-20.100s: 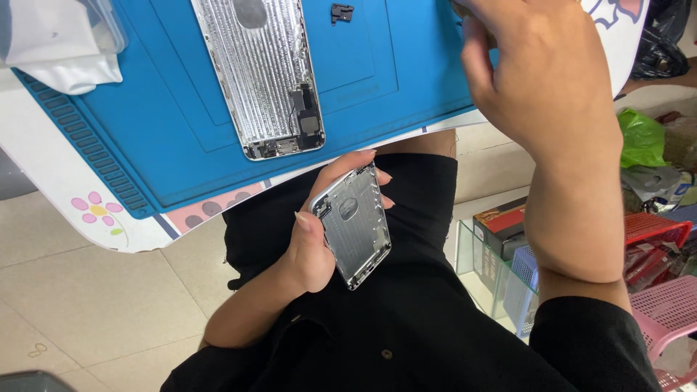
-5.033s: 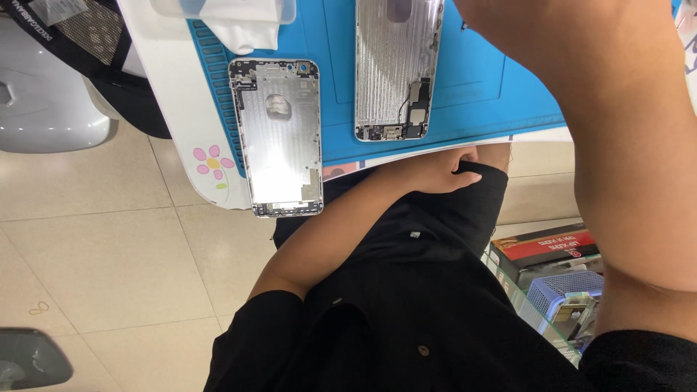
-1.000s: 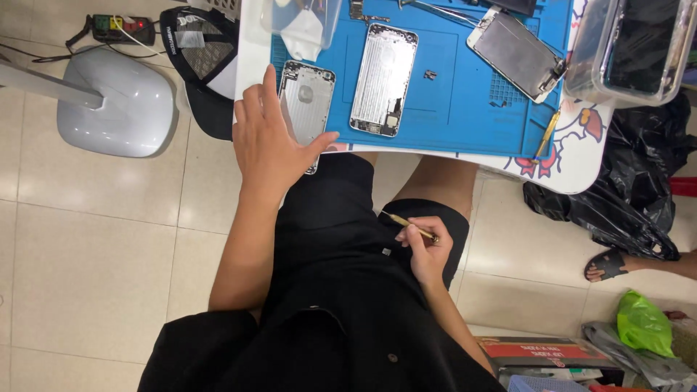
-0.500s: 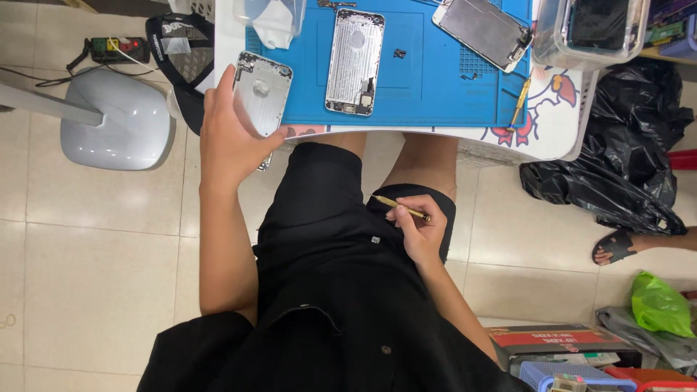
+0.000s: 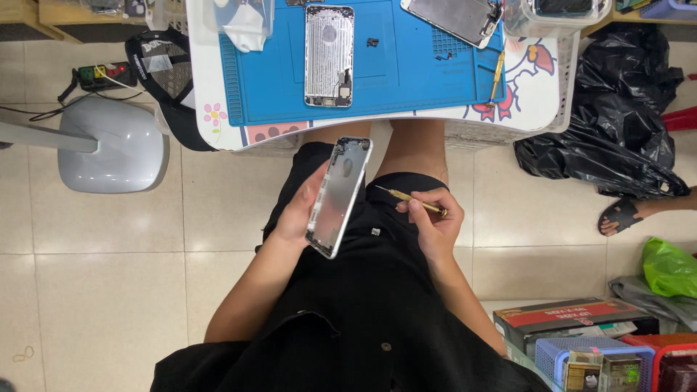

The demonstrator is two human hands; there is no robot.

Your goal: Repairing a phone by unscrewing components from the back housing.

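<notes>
Left hand (image 5: 301, 210) grasps a silver phone rear housing (image 5: 339, 196) by its long edge, over the lap, below the near edge of the desk (image 5: 200, 87). Housing is tilted, hollow inner side facing right and up. Right hand (image 5: 430, 221) is clenched around a thin brass-coloured screwdriver (image 5: 410, 198); the tip points left toward the housing but stays apart from it.

On the desk: a blue work mat (image 5: 406, 80) covers most of the top. A second phone housing (image 5: 329, 56) lies flat on the mat, inner side up, directly beyond the held one. A small dark part (image 5: 372, 42) sits just right of it. A phone screen assembly (image 5: 454, 16) lies at the far right of the mat, partly cut off. A yellow-handled tool (image 5: 497, 71) lies along the mat's right edge. A white cloth (image 5: 243, 25) sits at the far left corner.

Around: a grey stool base (image 5: 112, 152) stands on the tiled floor to the left, with a power strip (image 5: 94, 76) beyond it. Black plastic bags (image 5: 610, 131) lie to the right; another person's sandalled foot (image 5: 632, 212) is near them. Nothing lies between the hands and the housing.
</notes>
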